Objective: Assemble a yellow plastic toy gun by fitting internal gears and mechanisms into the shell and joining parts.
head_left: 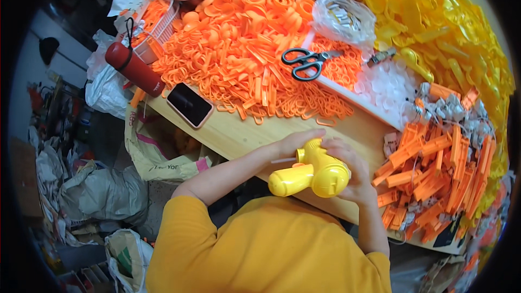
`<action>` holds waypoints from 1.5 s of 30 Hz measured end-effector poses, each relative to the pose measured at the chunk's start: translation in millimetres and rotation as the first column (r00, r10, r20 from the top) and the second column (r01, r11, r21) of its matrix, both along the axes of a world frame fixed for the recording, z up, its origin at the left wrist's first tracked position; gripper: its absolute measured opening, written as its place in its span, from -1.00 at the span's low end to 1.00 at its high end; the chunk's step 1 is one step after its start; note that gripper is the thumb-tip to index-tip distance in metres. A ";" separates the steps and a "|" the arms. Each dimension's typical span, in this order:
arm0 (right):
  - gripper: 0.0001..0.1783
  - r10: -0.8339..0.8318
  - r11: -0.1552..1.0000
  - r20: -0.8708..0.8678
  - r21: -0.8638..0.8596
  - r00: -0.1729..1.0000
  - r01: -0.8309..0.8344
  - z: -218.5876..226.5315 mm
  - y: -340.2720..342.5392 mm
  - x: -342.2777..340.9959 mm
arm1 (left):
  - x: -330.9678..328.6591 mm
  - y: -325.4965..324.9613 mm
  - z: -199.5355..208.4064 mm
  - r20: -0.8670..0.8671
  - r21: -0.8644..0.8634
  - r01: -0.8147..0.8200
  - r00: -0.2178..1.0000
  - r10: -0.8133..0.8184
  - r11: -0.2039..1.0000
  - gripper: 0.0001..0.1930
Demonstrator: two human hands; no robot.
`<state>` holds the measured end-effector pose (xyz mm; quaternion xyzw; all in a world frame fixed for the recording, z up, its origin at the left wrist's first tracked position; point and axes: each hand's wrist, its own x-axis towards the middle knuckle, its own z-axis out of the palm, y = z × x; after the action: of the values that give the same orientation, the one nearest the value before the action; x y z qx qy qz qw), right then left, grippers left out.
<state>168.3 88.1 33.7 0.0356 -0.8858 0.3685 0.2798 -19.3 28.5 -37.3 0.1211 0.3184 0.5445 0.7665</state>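
Observation:
Over the table's near edge I hold a yellow plastic housing [310,176], shaped like a small toy gun or hair dryer, with a rounded end and a stubby handle pointing left. My left hand [297,142] is closed at its far side, near a ribbed round end; its fingertips are partly hidden. My right hand [350,164] wraps round its right side, with fingers over the top. A thin pale stick or tube [283,160] shows between the left wrist and the housing. A bit of orange shows on the housing beside it.
Orange plastic parts [239,38] are heaped across the wooden table [239,130]. Yellow parts [434,16] pile at the far right, orange pieces with wires [434,168] nearer. Black-handled scissors [309,65], a phone [190,105], a red flask [133,68] and clear discs [388,87] lie around.

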 end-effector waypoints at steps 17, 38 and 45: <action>-0.23 -0.433 0.742 0.170 -0.490 0.885 0.457 -33.5 -32.1 -5.9 | -234.8 77.8 66.0 -0.592 0.713 -0.112 -0.627 0.507 0.692 -0.73; -0.23 -0.406 0.747 0.203 -0.488 0.891 0.452 -32.8 -35.1 -15.8 | -222.1 97.5 77.6 -0.784 0.492 -0.063 -0.466 0.411 0.868 -0.67; -0.25 -0.407 0.743 0.224 -0.482 0.886 0.464 -31.2 -37.0 -21.8 | -183.4 145.6 64.0 -0.736 0.636 -0.202 -0.452 0.505 0.745 -0.66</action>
<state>146.5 51.1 2.5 -0.2688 -0.7484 0.5207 0.3106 -202.7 174.1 26.7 0.4520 0.7501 0.4799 -0.0527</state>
